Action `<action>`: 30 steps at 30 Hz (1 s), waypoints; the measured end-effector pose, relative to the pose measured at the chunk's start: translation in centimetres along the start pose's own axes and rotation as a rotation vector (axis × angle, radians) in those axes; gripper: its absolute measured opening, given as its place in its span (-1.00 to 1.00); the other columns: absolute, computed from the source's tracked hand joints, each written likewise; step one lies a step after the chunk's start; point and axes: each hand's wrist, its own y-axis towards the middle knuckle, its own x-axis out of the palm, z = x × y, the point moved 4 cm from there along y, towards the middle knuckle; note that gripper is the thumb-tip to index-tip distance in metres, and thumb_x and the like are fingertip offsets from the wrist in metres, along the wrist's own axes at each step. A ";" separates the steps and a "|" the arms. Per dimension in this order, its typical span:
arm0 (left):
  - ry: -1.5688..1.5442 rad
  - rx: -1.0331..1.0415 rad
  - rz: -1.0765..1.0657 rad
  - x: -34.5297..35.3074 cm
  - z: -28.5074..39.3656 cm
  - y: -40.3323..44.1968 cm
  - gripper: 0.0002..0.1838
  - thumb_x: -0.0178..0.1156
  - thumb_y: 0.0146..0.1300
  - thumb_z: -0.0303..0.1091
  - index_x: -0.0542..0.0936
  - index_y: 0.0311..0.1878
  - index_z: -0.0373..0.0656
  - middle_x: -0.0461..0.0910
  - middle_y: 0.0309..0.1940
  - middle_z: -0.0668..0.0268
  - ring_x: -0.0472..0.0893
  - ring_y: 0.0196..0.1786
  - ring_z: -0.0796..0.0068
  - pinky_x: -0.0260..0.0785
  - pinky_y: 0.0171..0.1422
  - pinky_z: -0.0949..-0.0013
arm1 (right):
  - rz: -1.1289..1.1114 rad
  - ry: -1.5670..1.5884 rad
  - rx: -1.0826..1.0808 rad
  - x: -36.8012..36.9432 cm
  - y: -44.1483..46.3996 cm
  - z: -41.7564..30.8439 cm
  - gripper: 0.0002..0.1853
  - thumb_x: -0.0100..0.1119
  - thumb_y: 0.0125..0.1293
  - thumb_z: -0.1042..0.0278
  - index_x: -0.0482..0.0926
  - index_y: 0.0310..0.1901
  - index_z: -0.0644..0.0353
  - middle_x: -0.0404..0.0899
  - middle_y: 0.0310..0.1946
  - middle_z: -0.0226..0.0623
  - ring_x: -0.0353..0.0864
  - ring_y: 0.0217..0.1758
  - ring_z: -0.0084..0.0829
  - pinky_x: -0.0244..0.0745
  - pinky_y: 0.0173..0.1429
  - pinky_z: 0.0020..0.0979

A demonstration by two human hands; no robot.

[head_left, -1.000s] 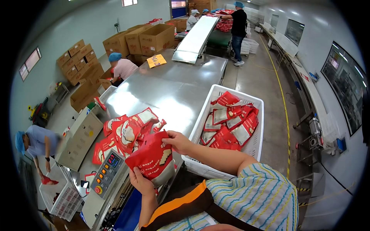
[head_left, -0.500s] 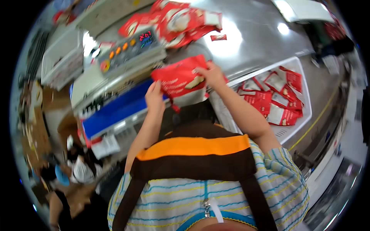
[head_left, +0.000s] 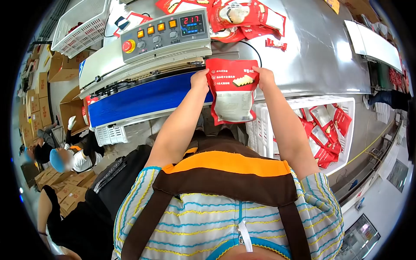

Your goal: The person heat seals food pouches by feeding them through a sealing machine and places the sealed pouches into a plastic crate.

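A red and silver-white food pouch [head_left: 234, 97] hangs upright between my two hands. My left hand [head_left: 200, 81] pinches its upper left corner, and my right hand [head_left: 265, 78] grips the upper right corner. Just left of the pouch is a sealing machine with a grey control panel [head_left: 167, 37], lit orange buttons and a red display reading 217. Its blue conveyor belt [head_left: 147, 100] runs along the front, close to my left hand. Beyond the pouch, more red pouches [head_left: 236, 15] lie piled on the metal table [head_left: 303, 56], with a small red packet [head_left: 276, 44] beside them.
At my right, a white crate [head_left: 346, 147] holds several red pouches. Another white basket [head_left: 80, 28] stands at the far left, near cardboard boxes [head_left: 39, 97]. A person in a blue cap [head_left: 60, 159] works at the left, and a dark-clothed person [head_left: 93, 212] is close by my left side.
The pouch has gone from tilted to hanging straight, its printed side toward me. Both hands have levelled at its top corners. My view has shifted.
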 end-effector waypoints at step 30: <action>-0.125 0.135 -0.007 2.0 -1.1 0.0 -0.89 0.09 0.14 -0.46 0.48 -0.26 -0.22 0.56 -0.37 0.31 0.54 -0.38 0.56 0.36 -0.38 0.54 | -0.059 0.160 -0.025 -0.3 2.8 -0.7 -0.74 0.15 0.06 0.52 0.41 -0.22 0.48 0.51 -0.30 -0.10 0.51 -0.27 -0.34 0.41 -0.11 -0.38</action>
